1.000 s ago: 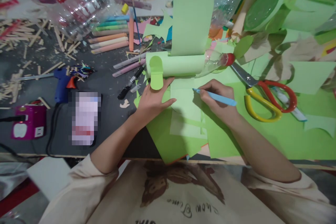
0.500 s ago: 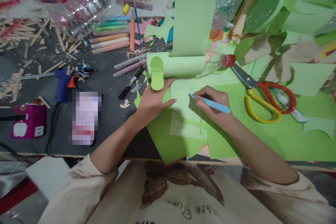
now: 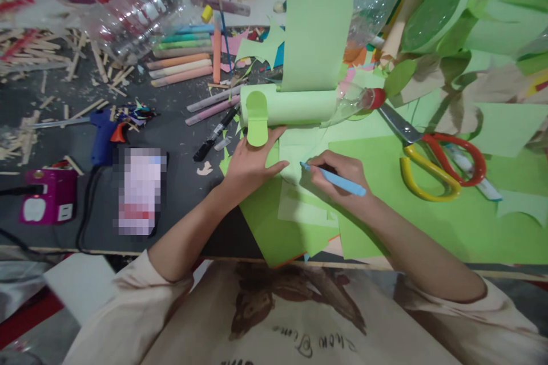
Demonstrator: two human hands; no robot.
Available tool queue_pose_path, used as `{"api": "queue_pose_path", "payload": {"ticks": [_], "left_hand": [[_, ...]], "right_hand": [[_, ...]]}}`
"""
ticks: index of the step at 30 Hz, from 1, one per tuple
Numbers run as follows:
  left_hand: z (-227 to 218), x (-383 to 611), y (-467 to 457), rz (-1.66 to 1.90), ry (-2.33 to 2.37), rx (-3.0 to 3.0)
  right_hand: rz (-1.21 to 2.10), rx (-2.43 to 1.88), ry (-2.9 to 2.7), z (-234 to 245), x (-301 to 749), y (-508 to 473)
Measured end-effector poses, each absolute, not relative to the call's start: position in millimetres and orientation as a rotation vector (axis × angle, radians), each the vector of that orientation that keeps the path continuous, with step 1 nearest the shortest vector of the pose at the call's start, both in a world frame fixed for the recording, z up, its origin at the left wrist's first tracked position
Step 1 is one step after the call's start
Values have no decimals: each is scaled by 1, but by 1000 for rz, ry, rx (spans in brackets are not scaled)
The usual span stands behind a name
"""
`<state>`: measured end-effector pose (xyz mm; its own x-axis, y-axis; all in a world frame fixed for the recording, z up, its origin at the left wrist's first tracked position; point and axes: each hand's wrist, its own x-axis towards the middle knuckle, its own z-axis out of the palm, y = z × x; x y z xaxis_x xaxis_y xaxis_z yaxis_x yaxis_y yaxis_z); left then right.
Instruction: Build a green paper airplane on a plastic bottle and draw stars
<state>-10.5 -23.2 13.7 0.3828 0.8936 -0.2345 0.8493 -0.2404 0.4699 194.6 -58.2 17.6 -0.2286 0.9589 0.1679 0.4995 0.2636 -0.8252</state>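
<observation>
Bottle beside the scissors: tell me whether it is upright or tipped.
Tipped. The bottle lies on its side, its red cap pointing right toward the scissors.

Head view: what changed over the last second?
The right hand, gripping the pen throughout, slid left and a little toward the person across the green paper. Nothing was picked up or let go. The left hand stayed flat on the paper; the scissors and paper-wrapped bottle did not move.

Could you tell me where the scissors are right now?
In the head view, the scissors lie on the green paper to the right of the right hand, blades toward the red bottle cap.
</observation>
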Motion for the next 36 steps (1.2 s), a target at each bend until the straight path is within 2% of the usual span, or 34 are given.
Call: {"api": "queue_pose_path", "payload": {"ticks": [8, 15, 25, 29, 33, 36], "left_hand": [[16, -9, -23, 64, 1508, 2112], [16, -10, -24, 104, 1510, 2141], [11, -13, -23, 139, 1504, 2151], [17, -10, -22, 81, 1516, 2136], [21, -8, -22, 36, 1528, 2095], [19, -9, -23, 74, 1516, 2087]], "right_hand": [[826, -1238, -1942, 18, 194, -60], [652, -1160, -2018, 9, 190, -65], [697, -1072, -2099, 5, 184, -70], [821, -1051, -1856, 11, 193, -62], [882, -1250, -1471, 11, 206, -41], [1017, -1218, -1463, 9, 208, -25]]}}
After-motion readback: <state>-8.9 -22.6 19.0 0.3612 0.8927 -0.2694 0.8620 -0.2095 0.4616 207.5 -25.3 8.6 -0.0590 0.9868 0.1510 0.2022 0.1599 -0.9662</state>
